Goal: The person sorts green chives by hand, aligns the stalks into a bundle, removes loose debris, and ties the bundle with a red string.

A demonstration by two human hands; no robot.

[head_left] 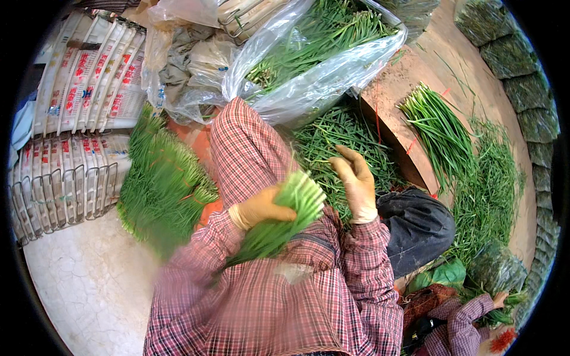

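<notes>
My left hand [263,209], in a tan glove, is closed around a bunch of garlic chives [304,199]. The pale cut ends point up and to the right, and the blurred green leaves trail down over my lap. To its right, my right hand [357,185], also gloved, is raised with its fingers apart and slightly bent, over loose chives [341,139] on the ground. It does not touch the bunch. A large heap of bundled chives [172,178] lies by my left leg. Another bundle [438,133] rests on a brown board at the right.
Ahead, an open clear plastic bag [332,83] holds more chives. Stacked white crates [71,178] with red print stand at the left. Loose leaves [490,184] are scattered at the right, beside a row of bagged greens [513,56]. A co-worker's sleeve [466,323] shows at lower right.
</notes>
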